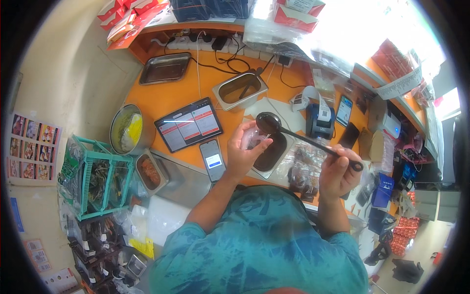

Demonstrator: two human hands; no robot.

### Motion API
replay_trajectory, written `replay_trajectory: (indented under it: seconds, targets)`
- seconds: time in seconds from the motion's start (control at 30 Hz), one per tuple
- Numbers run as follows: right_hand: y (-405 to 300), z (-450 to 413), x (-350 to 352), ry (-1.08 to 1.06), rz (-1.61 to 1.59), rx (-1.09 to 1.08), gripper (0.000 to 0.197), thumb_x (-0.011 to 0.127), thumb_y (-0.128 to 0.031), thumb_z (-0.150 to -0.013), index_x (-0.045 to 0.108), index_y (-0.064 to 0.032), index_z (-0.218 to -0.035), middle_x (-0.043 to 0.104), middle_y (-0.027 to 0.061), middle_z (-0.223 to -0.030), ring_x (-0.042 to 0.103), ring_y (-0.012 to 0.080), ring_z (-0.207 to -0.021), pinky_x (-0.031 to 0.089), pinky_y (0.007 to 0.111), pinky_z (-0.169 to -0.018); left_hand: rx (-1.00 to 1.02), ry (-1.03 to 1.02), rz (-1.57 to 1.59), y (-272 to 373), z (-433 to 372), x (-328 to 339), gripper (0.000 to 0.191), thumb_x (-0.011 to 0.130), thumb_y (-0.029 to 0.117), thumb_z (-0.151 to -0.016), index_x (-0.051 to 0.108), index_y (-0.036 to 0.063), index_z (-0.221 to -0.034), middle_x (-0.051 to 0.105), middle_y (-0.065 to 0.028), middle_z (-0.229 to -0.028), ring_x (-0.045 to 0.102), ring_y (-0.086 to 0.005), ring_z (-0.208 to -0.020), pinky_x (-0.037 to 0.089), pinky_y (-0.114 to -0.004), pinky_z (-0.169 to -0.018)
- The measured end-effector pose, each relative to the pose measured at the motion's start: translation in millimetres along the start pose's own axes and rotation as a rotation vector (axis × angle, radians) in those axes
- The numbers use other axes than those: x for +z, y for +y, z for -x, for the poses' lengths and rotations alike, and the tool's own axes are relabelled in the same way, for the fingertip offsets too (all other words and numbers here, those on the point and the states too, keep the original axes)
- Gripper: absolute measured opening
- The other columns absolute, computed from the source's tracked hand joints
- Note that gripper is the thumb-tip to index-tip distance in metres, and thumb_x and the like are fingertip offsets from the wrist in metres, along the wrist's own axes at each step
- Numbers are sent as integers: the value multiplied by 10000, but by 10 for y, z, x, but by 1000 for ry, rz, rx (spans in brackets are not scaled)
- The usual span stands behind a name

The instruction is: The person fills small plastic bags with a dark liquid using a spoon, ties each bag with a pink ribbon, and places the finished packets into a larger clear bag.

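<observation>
My right hand (338, 172) grips the handle of a black ladle (269, 123), whose bowl is beside my left hand. In my left hand (244, 150) is a small clear plastic bag (253, 137), pinched between thumb and fingers. The ladle's bowl is against or just above the bag; I cannot tell whether they touch. Below them stands a steel container (282, 158) with dark contents. Several small sealed bags of dark sauce (306, 165) lie to its right. Farther back, another steel container (227, 104) holds brownish liquid and a dark utensil.
A tablet (189, 124) and a phone (213, 160) lie to the left, near a round steel pot (144, 128) and a container of reddish food (149, 172). A receipt printer (320, 121) stands at the right. A steel tray (165, 69) and cables lie behind.
</observation>
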State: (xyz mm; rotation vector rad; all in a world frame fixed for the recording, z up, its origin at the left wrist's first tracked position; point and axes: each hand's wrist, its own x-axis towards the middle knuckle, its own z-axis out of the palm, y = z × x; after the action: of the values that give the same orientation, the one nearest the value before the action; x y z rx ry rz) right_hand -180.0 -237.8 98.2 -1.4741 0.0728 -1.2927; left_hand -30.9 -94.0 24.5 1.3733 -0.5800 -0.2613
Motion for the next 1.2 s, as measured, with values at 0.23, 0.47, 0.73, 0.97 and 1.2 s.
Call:
replay_trajectory:
  seconds: [0.23, 0.47, 0.73, 0.97, 1.2]
  targets:
    - [-55, -206, -90, -335, 161, -390, 180, 608, -163, -978, 595, 8, -1034, 708, 201, -898, 560, 165, -575, 443, 293, -556, -26, -25, 51, -45, -6, 28, 477, 816, 102, -809, 564, -4, -1200, 627, -72, -1087, 624, -135, -972, 509, -268, -867]
    - [-262, -323, -98, -558, 321, -486, 204, 691, -138, -908, 613, 8, -1026, 712, 191, -918, 586, 193, -596, 477, 319, -576, -42, 1, 115, -135, 12, 38, 462, 811, 102, -817, 566, -3, -1195, 619, -73, -1090, 614, -139, -983, 505, -265, -876]
    - [-313, -385, -96, -746, 379, -587, 248, 736, -164, -860, 625, -1, -1010, 715, 177, -966, 592, 171, -609, 481, 308, -576, -69, 0, 114, -129, 16, 36, 454, 809, 114, -820, 564, -12, -1181, 631, -74, -1052, 612, -129, -964, 504, -262, -864]
    - [-281, -378, -74, -760, 379, -610, 244, 740, -164, -856, 631, -5, -1006, 714, 173, -968, 590, 169, -607, 480, 303, -573, -53, 11, 118, -146, 18, 40, 457, 807, 131, -824, 564, -17, -1182, 633, -65, -1016, 610, -116, -921, 502, -258, -829]
    - [-225, -334, -93, -729, 388, -583, 260, 758, -138, -827, 633, -5, -1012, 713, 166, -983, 591, 171, -611, 485, 311, -577, -61, 16, 111, -138, 21, 56, 459, 806, 134, -825, 566, -16, -1187, 634, -63, -1021, 612, -115, -918, 501, -256, -827]
